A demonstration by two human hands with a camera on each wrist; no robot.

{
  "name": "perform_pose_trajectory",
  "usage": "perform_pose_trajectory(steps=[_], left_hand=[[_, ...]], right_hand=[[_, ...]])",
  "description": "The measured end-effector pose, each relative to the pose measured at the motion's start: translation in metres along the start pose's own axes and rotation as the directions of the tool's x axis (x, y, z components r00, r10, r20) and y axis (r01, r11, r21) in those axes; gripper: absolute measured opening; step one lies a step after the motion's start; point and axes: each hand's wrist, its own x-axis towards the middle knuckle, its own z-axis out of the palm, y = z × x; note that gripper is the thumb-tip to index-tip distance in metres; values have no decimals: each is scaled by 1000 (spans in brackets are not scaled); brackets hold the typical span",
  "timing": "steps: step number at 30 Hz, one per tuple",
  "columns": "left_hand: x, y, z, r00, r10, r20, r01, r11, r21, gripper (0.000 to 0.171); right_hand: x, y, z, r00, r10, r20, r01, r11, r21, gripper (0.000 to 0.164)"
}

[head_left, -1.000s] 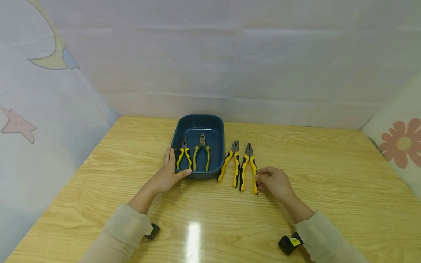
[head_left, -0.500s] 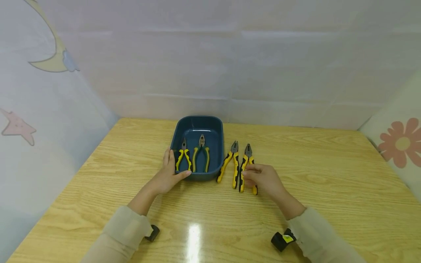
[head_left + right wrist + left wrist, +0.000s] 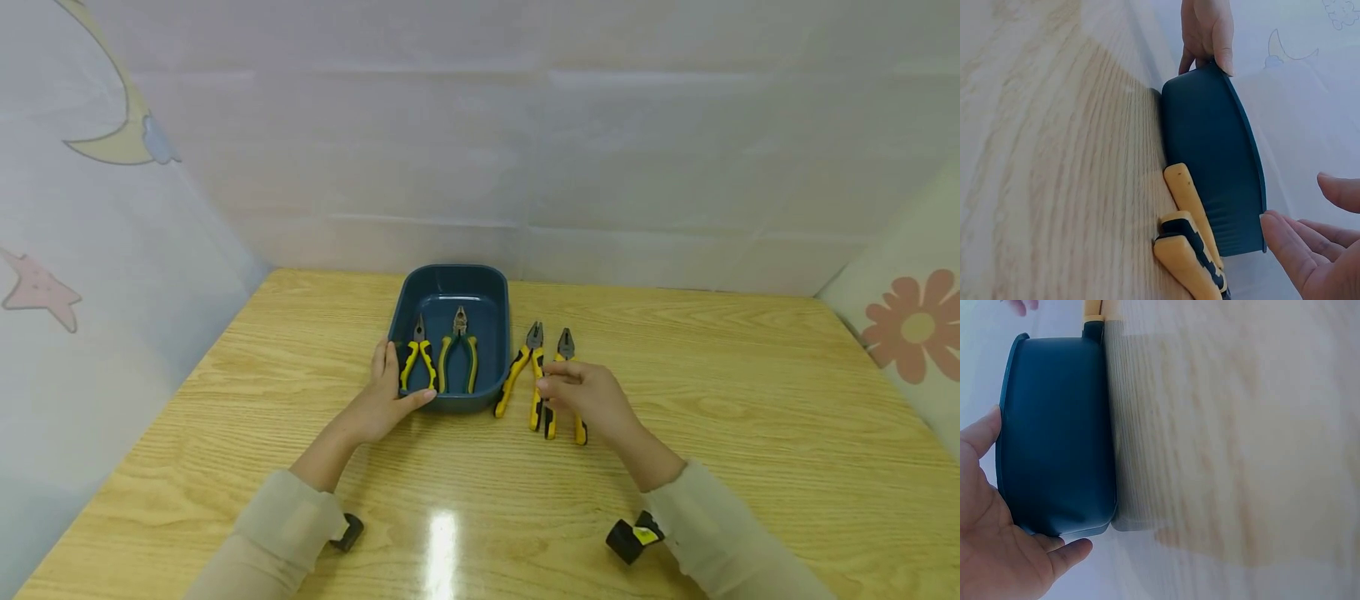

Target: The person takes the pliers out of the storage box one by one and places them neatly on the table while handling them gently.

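Above the pale wood-grain counter, the right hand is hanging further left than a second ago, its thumb and fingers loosely bent and parted. It is partly covering the steel pliers with yellow-and-black grips, whose outer handle it was beside before. A matching second pair is lying unmoved just left of them, standing between them and the container; whether fingertips are touching either, I cannot tell. The left hand is staying spread around the near left corner of a dark blue rounded-rectangular container. Near the counter's back edge, this is holding yellow-and-black needle-nose pliers and, to their right, green-and-yellow-handled pliers. Beyond, a pale creased backdrop is hanging.
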Motion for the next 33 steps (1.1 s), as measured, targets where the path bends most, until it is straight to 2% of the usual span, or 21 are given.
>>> perform_pose_trajectory(steps=[8,15,20,26,33], left_hand=[[0,-1,0,1000,2,-2,-2,1000,-5,95],[0,-1,-1,1000,-1,-3,1,1000,-4,95],[1,-1,-1,1000,3,-8,-3,1000,-4,95],[1,-1,1,1000,9,-6,-9,1000,-5,95],[1,-3,1,1000,9,-5,-9,1000,-2,95]], right_hand=[[3,-6,6,1000,3,18,-3,1000,23,48],[7,-11,12,999,-24,24,25,999,-26,45],[13,-15,18,999,-23,32,22,999,37,42],[19,-19,23,999,22,35,-25,996,89,42],[24,-22,30,999,1,50,-8,990,143,37]])
